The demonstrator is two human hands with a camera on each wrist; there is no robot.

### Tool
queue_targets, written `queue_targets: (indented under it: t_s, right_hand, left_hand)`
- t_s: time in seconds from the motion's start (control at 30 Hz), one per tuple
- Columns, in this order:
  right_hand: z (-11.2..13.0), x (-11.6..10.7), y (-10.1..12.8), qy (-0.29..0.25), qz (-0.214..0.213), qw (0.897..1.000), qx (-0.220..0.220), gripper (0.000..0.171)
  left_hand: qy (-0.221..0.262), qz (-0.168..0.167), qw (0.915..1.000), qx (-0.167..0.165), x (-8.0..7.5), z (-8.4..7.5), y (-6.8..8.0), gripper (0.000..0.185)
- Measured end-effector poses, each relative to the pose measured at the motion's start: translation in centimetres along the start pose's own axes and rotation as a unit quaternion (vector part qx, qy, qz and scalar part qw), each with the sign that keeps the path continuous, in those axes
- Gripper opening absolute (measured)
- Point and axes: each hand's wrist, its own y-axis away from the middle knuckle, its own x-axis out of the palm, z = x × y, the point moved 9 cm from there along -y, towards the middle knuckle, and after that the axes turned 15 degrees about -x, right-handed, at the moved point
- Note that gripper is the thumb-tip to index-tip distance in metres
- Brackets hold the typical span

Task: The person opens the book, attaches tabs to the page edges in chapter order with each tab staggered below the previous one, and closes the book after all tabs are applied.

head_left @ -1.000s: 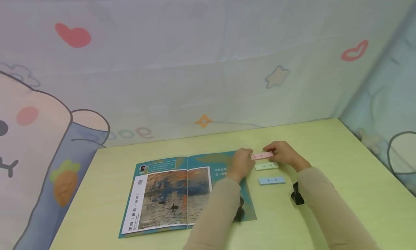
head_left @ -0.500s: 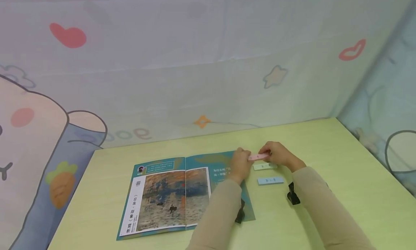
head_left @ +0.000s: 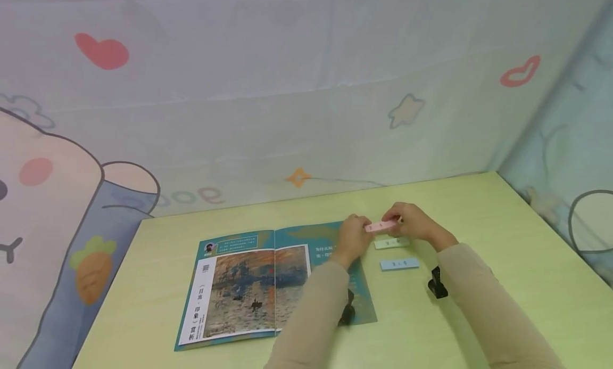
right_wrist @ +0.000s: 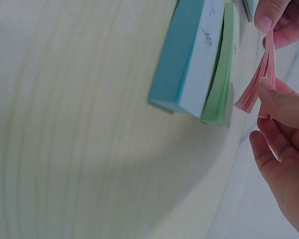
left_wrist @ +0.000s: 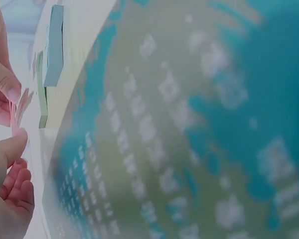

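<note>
I hold the pink pad (head_left: pixel 381 226) up off the table (head_left: pixel 503 241) with both hands, one at each end, so its leaves hang free instead of lying pressed flat. My left hand (head_left: pixel 353 237) pinches the near end between thumb and fingertips; my right hand (head_left: pixel 413 223) pinches the far end the same way, and in the right wrist view the pink leaves fan apart a little below my thumb (right_wrist: pixel 284 102), which I take to be me working one sheet loose from the stack. The pad sits just above the book's (head_left: pixel 273 284) right edge and just behind the green pad (head_left: pixel 391 243), with the blue pad (head_left: pixel 399 264) nearer me; those two lie flat on the table, side by side and close together, within easy reach of my right hand. The book lies open on a painting of a sunrise over water, its right page under my left forearm, which keeps it spread. Both sleeves rest low, near the table, steadying the fine pinch.
</note>
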Motion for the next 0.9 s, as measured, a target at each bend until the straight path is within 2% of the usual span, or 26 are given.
queue_targets:
  t_s: [0.13, 0.27, 0.43, 0.6, 0.77, 0.9]
  right_hand:
    - [0.8, -0.3, -0.2, 0.020, 0.003, 0.999, -0.032, 0.016]
    - [1.3, -0.5, -0.3, 0.037, 0.006, 0.998, -0.050, 0.017]
    - [1.8, -0.9, 0.0, 0.050, 0.009, 0.997, -0.056, 0.017]
    - [2.2, -1.1, 0.0, 0.047, 0.014, 0.998, -0.050, 0.017]
    - [2.9, -1.3, -0.2, 0.046, 0.018, 0.997, -0.061, 0.017]
    - [3.7, -1.4, -0.1, 0.047, 0.022, 0.996, -0.071, 0.016]
  left_hand:
    - [0.012, 0.005, 0.9999, 0.006, -0.5, 0.0, 0.1, 0.019]
    - [0.005, 0.008, 0.9999, 0.014, -0.9, -0.1, 0.1, 0.018]
    - [-0.002, 0.032, 0.9991, 0.028, -1.1, -0.5, 0.1, 0.017]
    - [0.015, 0.051, 0.9981, 0.031, -1.6, -0.7, 0.4, 0.019]
    - [0.034, 0.046, 0.9976, 0.039, -2.6, -0.9, 1.0, 0.022]
    - [0.026, 0.028, 0.9978, 0.055, -3.2, -1.1, 1.5, 0.022]
